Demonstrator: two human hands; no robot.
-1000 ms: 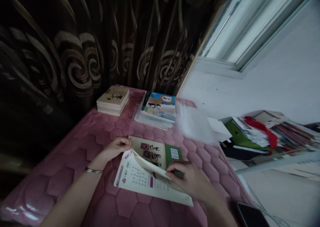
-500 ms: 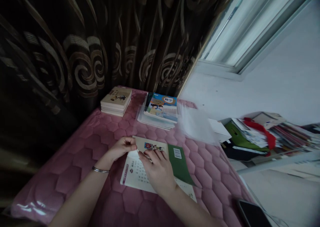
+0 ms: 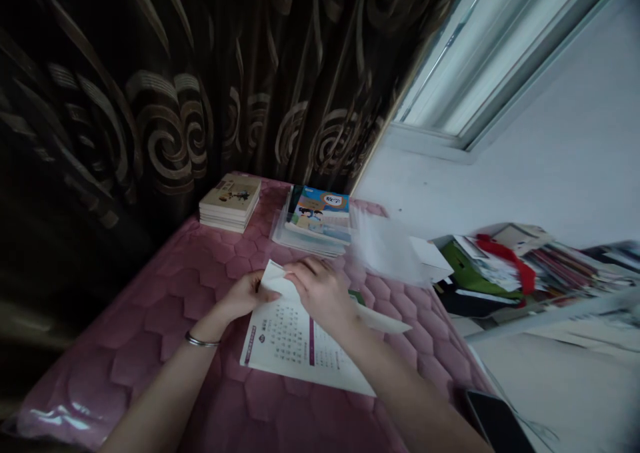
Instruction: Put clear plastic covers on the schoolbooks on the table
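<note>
A thin printed booklet point(image 3: 286, 336) lies on the pink hexagon-patterned surface point(image 3: 210, 400), its pages showing small black characters and purple bands. My left hand point(image 3: 244, 298), with a silver bangle at the wrist, is closed on the booklet's upper left edge, thumb on top of the paper. My right hand point(image 3: 323, 296) pinches the raised top part of a page and covers much of the upper right. Beyond that hand, a bit of green cover point(image 3: 357, 297) peeks out, and a pale leaf sticks out to the right.
Farther back sit a stack of tan books point(image 3: 230, 200) and a blue textbook point(image 3: 324, 216) on clear sleeves point(image 3: 387, 250). A phone point(image 3: 497, 416) lies at lower right. Papers and a green folder point(image 3: 465, 270) fill a shelf beside the wall; a dark curtain point(image 3: 175, 106) hangs behind.
My right hand has moved up to the page's top and lifted it. The picture and most of the green cover are now out of sight; more printed text shows.
</note>
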